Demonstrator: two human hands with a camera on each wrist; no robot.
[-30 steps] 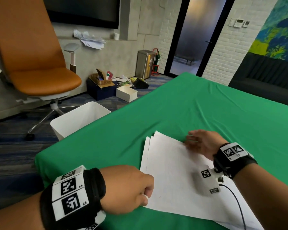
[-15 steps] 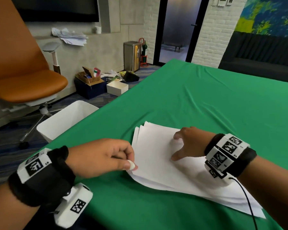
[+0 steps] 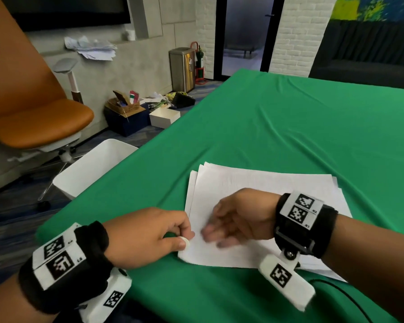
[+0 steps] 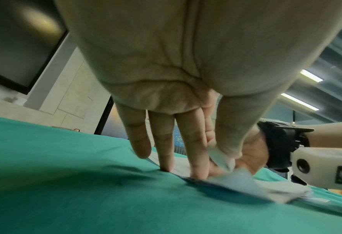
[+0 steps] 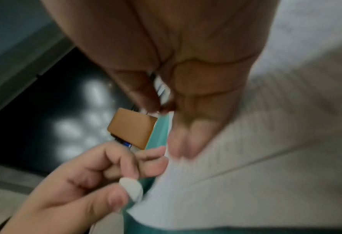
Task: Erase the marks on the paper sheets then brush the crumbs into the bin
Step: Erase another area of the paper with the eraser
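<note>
Pinched between thumb and forefinger of the left hand [image 3: 145,236]: a small white eraser [image 3: 185,242], at the near left corner of the paper sheets [image 3: 261,194]. Other left fingers [image 4: 166,152] extended down, tips touching the green tablecloth [image 3: 278,127] beside the stack's edge. Just to the right, over the sheets: the right hand [image 3: 243,215], fingers loosely extended and blurred, holding nothing; contact with the paper impossible to tell. Corner of the top sheet slightly lifted in the left wrist view. Beyond the table's left edge, on the floor: a white bin [image 3: 91,169], near an orange chair [image 3: 35,113].
</note>
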